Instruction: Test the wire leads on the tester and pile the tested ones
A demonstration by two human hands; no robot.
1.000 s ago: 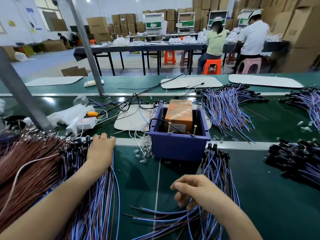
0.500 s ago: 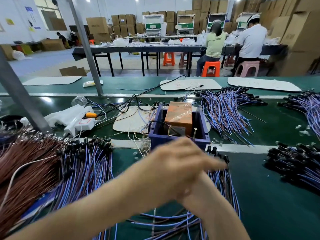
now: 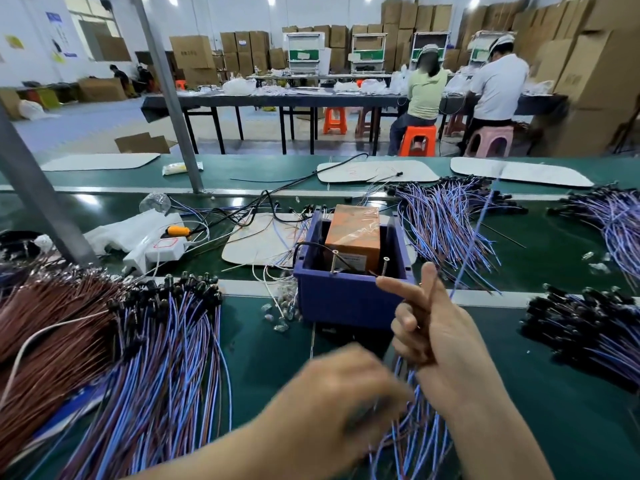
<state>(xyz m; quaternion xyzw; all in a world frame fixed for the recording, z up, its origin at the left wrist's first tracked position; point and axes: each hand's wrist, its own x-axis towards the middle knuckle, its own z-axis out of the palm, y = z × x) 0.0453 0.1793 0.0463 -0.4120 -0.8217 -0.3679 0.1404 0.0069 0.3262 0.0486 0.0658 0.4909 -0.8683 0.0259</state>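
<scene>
Right hand (image 3: 436, 337) is holding up one wire lead (image 3: 472, 237) just beside the tester (image 3: 349, 299), fingers pinching it. Left hand (image 3: 332, 403) is hovering over the pile (image 3: 412, 441) on the table, too blurred to tell its fingers. Probably starting a test; next move calls for touching the lead ends to the pins (image 3: 335, 261).

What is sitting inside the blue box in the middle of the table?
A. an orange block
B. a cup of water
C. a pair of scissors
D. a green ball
A: an orange block wrapped in shiny clear plastic sits inside the blue box, just behind two upright metal pins.
</scene>
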